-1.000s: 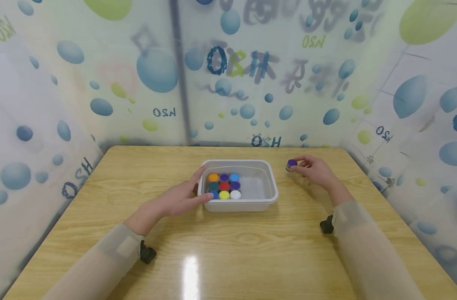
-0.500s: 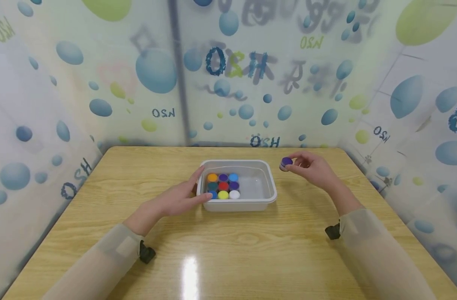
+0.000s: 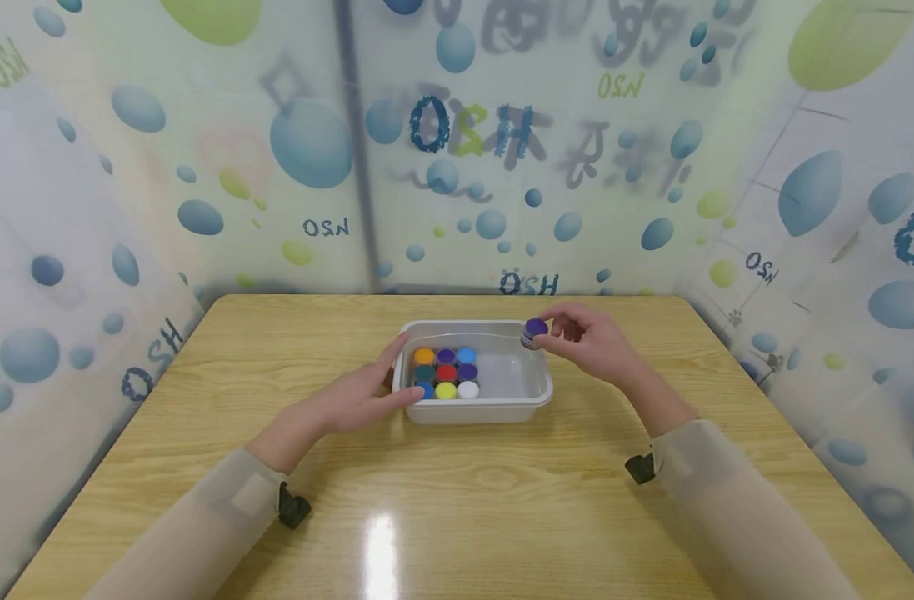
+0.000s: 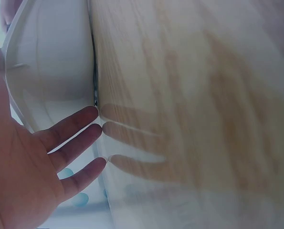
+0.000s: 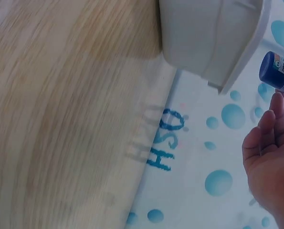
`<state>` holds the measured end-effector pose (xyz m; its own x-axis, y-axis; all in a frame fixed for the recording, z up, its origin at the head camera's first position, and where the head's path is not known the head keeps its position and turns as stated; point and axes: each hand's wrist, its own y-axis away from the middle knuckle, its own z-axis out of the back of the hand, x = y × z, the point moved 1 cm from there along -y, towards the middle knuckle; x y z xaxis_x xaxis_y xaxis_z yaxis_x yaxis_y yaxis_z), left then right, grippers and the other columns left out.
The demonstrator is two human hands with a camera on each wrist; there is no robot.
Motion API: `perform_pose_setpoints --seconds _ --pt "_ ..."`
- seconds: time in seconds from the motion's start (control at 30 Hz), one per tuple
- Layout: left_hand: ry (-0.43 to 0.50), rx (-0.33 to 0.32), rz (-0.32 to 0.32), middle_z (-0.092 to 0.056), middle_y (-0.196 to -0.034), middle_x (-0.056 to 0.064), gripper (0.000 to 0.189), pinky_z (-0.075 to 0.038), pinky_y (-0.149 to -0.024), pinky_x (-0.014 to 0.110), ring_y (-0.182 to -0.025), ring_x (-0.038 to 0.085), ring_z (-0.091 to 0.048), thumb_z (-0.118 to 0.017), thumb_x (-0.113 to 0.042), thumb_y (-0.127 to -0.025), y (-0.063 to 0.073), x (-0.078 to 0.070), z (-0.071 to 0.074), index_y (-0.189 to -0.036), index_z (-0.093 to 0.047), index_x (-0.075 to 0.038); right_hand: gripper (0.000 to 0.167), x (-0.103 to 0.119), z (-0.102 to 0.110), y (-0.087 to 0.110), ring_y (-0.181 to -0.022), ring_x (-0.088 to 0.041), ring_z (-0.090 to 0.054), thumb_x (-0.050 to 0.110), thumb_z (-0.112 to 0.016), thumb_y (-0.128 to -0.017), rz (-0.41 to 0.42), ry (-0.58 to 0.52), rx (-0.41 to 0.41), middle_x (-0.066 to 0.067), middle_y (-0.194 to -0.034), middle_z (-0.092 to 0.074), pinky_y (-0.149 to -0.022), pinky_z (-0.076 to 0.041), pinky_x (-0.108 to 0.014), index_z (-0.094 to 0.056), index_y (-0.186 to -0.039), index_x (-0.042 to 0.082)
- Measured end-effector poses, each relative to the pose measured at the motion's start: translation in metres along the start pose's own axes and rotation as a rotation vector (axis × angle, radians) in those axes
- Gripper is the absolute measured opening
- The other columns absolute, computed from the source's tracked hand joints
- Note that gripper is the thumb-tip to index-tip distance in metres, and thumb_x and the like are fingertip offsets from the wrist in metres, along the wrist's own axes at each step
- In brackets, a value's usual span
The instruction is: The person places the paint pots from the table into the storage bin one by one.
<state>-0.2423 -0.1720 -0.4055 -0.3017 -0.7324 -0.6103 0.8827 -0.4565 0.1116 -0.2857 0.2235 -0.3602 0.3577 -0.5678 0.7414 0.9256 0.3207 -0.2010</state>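
A white plastic tub [image 3: 473,412] stands on the table with several small jars inside its left part, their lids in different colours. My left hand [image 3: 355,398] rests at the tub's left end, thumb over the front rim. In the left wrist view, the straight fingers [image 4: 77,140] of that hand lie spread beside the tub wall, tips at the tabletop. Between thumb and fingers my right hand [image 3: 587,343] pinches a small purple-lidded jar [image 3: 534,333] over the tub's right rim. The right wrist view shows this jar [image 5: 275,71] labelled and raised above the tub's rim.
A yellow wood-grain table [image 3: 457,500] spreads around the tub. Pale curtains [image 3: 457,233] printed with blue and green drops enclose its back and sides. The tub's right part shows bare floor [image 3: 505,375] beside the jars.
My right hand has carried the purple-lidded jar leftward, from the table right of the tub to above its right rim. The left hand has stayed at the tub's left end.
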Motion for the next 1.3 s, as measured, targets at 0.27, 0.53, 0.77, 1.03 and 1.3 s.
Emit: perform_pose_setpoints --seconds 0.27,0.53,0.77,1.03,1.3 --pt "0.005 -0.001 -0.005 -0.056 -0.161 0.017 0.107 -0.048 -0.119 0.059 -0.13 0.028 -0.062 -0.055 -0.077 -0.103 -0.001 0.001 0.0 -0.178 0.007 -0.032 0.036 0.015 -0.026 -0.011 -0.085 -0.026 -0.056 0.031 -0.084 -0.099 0.022 0.012 0.034 -0.005 -0.098 -0.072 -0.073 -0.046 -0.03 -0.075 -0.129 0.014" --pt "0.011 0.0 -0.008 -0.059 -0.157 0.015 0.107 -0.05 -0.117 0.058 -0.129 0.026 -0.063 -0.055 -0.077 -0.103 -0.002 0.003 -0.001 -0.178 0.007 -0.032 0.033 0.018 -0.046 -0.026 -0.087 -0.025 -0.058 0.028 -0.083 -0.1 0.013 0.008 0.056 -0.005 -0.1 -0.076 -0.074 -0.047 -0.031 -0.074 -0.128 0.014" --pt "0.009 -0.005 -0.004 -0.059 -0.157 0.016 0.106 -0.05 -0.117 0.058 -0.13 0.026 -0.064 -0.055 -0.077 -0.104 -0.001 0.002 -0.002 -0.178 0.008 -0.032 0.031 0.013 -0.061 -0.037 -0.086 -0.023 -0.06 0.025 -0.083 -0.1 0.039 0.03 0.055 -0.005 -0.101 -0.075 -0.076 -0.05 -0.032 -0.073 -0.127 0.014" --pt "0.006 -0.001 -0.004 -0.058 -0.159 0.017 0.106 -0.05 -0.117 0.058 -0.13 0.027 -0.064 -0.054 -0.077 -0.104 -0.001 0.0 -0.003 -0.178 0.008 -0.032 0.033 0.009 -0.067 -0.037 -0.092 -0.021 -0.065 0.024 -0.085 -0.096 0.064 0.096 0.01 -0.002 -0.097 -0.075 -0.098 -0.045 -0.041 -0.074 -0.124 0.011" --pt "0.008 -0.009 -0.006 -0.057 -0.16 0.017 0.105 -0.05 -0.117 0.059 -0.129 0.027 -0.064 -0.054 -0.076 -0.105 0.0 0.001 -0.002 -0.178 0.007 -0.031 0.032 0.008 -0.069 -0.037 -0.102 -0.025 -0.066 0.027 -0.088 -0.092 0.03 0.162 0.02 0.0 -0.094 -0.076 -0.114 -0.023 -0.056 -0.075 -0.118 0.014"
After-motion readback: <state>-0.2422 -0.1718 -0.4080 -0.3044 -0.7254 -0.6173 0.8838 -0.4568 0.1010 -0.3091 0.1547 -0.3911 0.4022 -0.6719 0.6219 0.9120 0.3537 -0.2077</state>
